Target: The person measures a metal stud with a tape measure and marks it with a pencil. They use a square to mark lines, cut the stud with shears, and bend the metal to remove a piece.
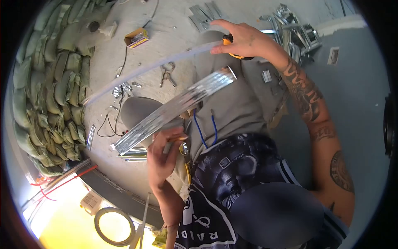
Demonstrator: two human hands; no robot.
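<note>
My right hand [245, 38] grips a yellow and black tape measure [232, 46] above my knee, thumb by the blade and forefinger stretched out. Its long blade [153, 66], smeared by motion, runs out to the left toward the sandbags. A shiny metal channel [176, 110] lies slanted across my legs, below the blade. Near the channel's lower end is my left hand [163, 153], fingers pinched around a thin orange stick like a pencil [179, 138]. More metal strips [134, 155] lie on the floor beside that hand.
Stacked green sandbags [54, 87] line the left side. Metal offcuts [294, 35] are heaped at the top right. Locking pliers [167, 74], small metal pieces [122, 90], a cord [108, 128] and a yellow box [137, 38] lie on the concrete floor. A bright opening is at lower left.
</note>
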